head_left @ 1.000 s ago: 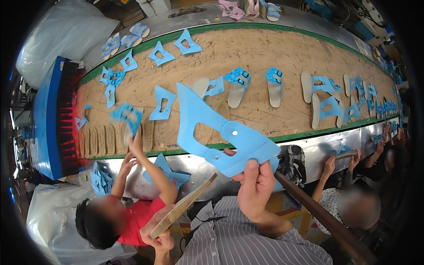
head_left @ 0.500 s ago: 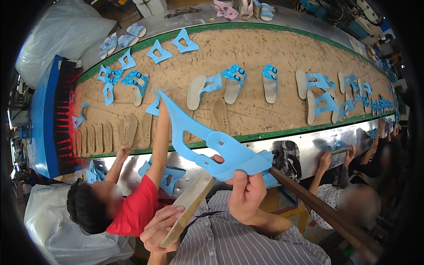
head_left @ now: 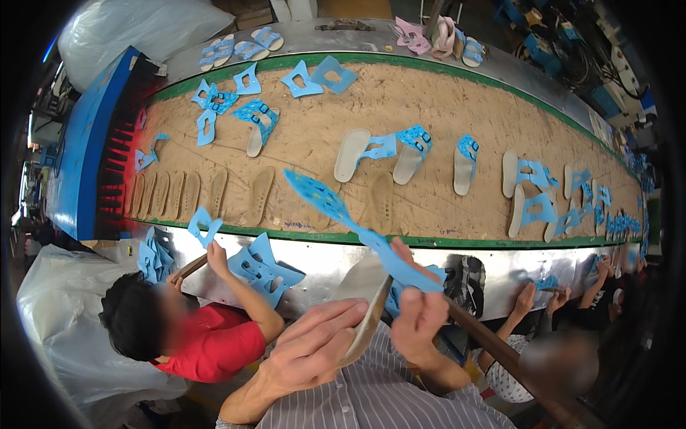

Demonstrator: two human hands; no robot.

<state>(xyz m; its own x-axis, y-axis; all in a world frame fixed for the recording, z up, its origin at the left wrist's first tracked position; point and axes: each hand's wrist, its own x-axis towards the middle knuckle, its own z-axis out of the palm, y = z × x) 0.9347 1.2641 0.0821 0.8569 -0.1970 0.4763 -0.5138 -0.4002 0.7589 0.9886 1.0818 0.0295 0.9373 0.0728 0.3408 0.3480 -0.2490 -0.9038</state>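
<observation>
My left hand grips a pale sandal sole, its fingers wrapped over the side and the sole tilted upward. In my right hand a blue sandal upper is pinched near its lower end. The upper slants up and leftward over the belt, seen nearly edge-on, with its patterned face showing at the far end. Its near end lies close against the sole's edge; whether the two are joined I cannot tell. Further blue material shows partly behind the sole and my right hand.
A tan conveyor belt with green edges carries soles, blue uppers and sandals. Blue uppers lie on the metal ledge. A brown bar slants down on my right. Left, a person in red holds a sole and an upper; others work at right.
The blue upper has turned from broadside to nearly edge-on, showing its patterned face. My left hand has raised the sole beside it. The person in red has drawn an arm back from the belt.
</observation>
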